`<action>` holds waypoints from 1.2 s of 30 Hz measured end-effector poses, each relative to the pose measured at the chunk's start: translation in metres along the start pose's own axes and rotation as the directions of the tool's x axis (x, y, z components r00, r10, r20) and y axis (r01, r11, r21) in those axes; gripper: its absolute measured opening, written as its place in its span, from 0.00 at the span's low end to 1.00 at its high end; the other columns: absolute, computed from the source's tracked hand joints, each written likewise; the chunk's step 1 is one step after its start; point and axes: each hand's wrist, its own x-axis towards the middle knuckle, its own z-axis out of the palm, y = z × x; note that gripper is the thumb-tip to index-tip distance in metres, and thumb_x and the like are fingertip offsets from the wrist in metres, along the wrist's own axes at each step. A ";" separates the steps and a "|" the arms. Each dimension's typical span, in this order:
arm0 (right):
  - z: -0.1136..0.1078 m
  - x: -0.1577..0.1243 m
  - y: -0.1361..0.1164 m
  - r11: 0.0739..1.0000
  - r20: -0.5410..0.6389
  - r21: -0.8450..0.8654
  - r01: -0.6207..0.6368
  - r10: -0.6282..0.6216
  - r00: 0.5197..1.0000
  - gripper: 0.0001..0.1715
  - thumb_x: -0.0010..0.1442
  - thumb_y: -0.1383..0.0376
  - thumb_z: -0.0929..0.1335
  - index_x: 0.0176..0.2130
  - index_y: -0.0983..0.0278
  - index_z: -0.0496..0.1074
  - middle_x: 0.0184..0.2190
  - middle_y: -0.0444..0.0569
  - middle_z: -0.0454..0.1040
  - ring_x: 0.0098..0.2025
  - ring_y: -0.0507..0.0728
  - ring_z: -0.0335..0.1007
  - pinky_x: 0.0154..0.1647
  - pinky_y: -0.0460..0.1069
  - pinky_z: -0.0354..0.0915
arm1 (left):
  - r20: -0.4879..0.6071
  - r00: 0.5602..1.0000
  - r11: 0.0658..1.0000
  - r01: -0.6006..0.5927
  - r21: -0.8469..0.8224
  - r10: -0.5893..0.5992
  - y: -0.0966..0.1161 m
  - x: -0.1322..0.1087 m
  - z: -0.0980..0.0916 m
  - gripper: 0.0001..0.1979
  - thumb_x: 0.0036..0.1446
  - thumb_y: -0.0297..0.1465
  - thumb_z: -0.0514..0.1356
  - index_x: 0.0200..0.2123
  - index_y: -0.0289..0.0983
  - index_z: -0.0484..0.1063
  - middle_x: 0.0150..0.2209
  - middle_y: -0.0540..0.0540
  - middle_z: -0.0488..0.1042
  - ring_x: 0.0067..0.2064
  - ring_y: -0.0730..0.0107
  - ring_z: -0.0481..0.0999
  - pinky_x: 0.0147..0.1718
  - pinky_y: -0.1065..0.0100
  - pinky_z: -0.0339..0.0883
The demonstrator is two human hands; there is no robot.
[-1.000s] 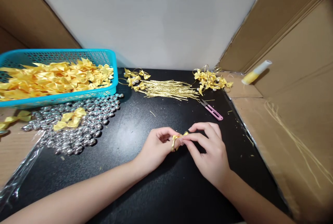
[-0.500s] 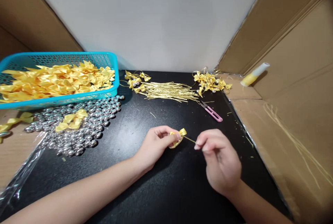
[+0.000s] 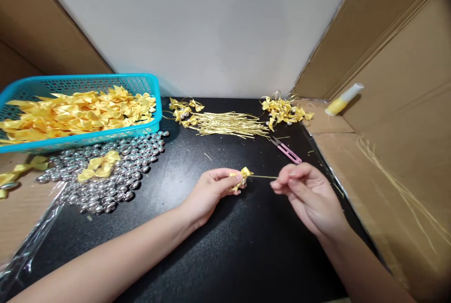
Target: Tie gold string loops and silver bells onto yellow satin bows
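Between the thumb and fingers of my left hand [image 3: 211,192] is a yellow ribbon bow [image 3: 245,173], with a silvery bead partly showing beside it. A thin gold cord [image 3: 262,176] runs from the bow to my right hand [image 3: 312,192], whose fingers pinch its other end. The cord looks straight and taut. Both hands are above the black table. Past them lies a pile of cut gold cords [image 3: 230,124], with pink thread snips [image 3: 287,150] at its right end.
A blue basket [image 3: 158,101] full of yellow bows stands at the left. Silver beads [image 3: 116,185] spread before it, with a few bows [image 3: 100,166] on top. Bows with cords [image 3: 285,109] are heaped at back right. A yellow-white tube [image 3: 344,99] leans by the cardboard wall [image 3: 398,82].
My right hand has moved right and slightly up, drawing the cord out longer and straighter. The loop under the bow in my left hand has shrunk from view.
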 end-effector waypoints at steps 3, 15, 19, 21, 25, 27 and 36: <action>-0.006 0.003 -0.009 0.996 -0.041 0.042 0.074 -0.072 0.997 0.06 0.51 0.67 0.76 0.29 0.56 0.78 0.26 0.37 0.79 0.27 0.45 0.76 0.32 0.38 0.73 | -0.009 1.000 1.000 -0.005 -0.011 0.004 -0.003 0.001 -0.001 0.15 0.39 0.35 0.73 0.29 0.32 0.80 0.28 0.45 0.79 0.31 0.73 0.75 0.34 0.73 0.67; -0.005 0.008 0.001 0.999 -0.134 -0.029 -0.019 0.015 0.991 0.06 0.48 0.66 0.77 0.28 0.58 0.78 0.37 0.44 0.82 0.38 0.51 0.80 0.38 0.42 0.75 | -0.011 0.999 0.999 0.029 -0.046 -0.030 -0.002 0.003 -0.003 0.17 0.38 0.35 0.73 0.31 0.30 0.80 0.31 0.40 0.81 0.35 0.69 0.78 0.37 0.72 0.70; -0.005 0.009 0.004 0.999 -0.131 -0.046 0.014 -0.020 0.991 0.07 0.48 0.66 0.77 0.24 0.59 0.76 0.36 0.44 0.82 0.36 0.51 0.80 0.37 0.42 0.74 | -0.021 0.999 0.998 0.040 -0.056 -0.041 -0.001 0.003 -0.002 0.16 0.38 0.34 0.74 0.30 0.30 0.80 0.31 0.41 0.81 0.34 0.69 0.79 0.36 0.72 0.71; -0.006 0.010 0.006 0.998 -0.158 -0.067 0.017 -0.028 0.987 0.06 0.47 0.66 0.78 0.25 0.59 0.77 0.31 0.43 0.82 0.33 0.50 0.80 0.34 0.41 0.74 | -0.022 0.999 0.997 0.042 -0.062 -0.044 -0.001 0.003 -0.002 0.16 0.37 0.33 0.74 0.30 0.30 0.80 0.30 0.41 0.81 0.34 0.69 0.79 0.35 0.73 0.71; -0.007 0.011 0.009 0.995 -0.192 -0.102 -0.010 -0.010 0.981 0.08 0.45 0.63 0.78 0.29 0.58 0.80 0.28 0.44 0.81 0.30 0.51 0.79 0.32 0.43 0.75 | -0.012 0.999 0.997 0.048 -0.067 -0.049 -0.001 0.004 -0.002 0.15 0.37 0.33 0.74 0.29 0.30 0.80 0.29 0.42 0.81 0.34 0.69 0.79 0.35 0.73 0.71; -0.006 0.011 0.009 0.994 -0.198 -0.107 -0.002 -0.020 0.980 0.09 0.44 0.62 0.79 0.30 0.58 0.81 0.27 0.44 0.81 0.28 0.51 0.79 0.31 0.44 0.75 | -0.004 0.999 0.997 0.050 -0.066 -0.050 -0.001 0.004 -0.003 0.15 0.37 0.34 0.74 0.30 0.31 0.80 0.29 0.42 0.81 0.34 0.70 0.79 0.35 0.73 0.71; -0.016 0.011 0.006 0.961 -0.183 -0.241 0.139 -0.186 0.965 0.10 0.44 0.63 0.78 0.32 0.55 0.81 0.26 0.42 0.78 0.27 0.49 0.72 0.28 0.45 0.71 | 0.007 0.998 0.996 0.058 -0.066 -0.058 0.000 0.004 -0.004 0.15 0.37 0.33 0.74 0.29 0.31 0.80 0.29 0.44 0.81 0.33 0.71 0.79 0.34 0.74 0.71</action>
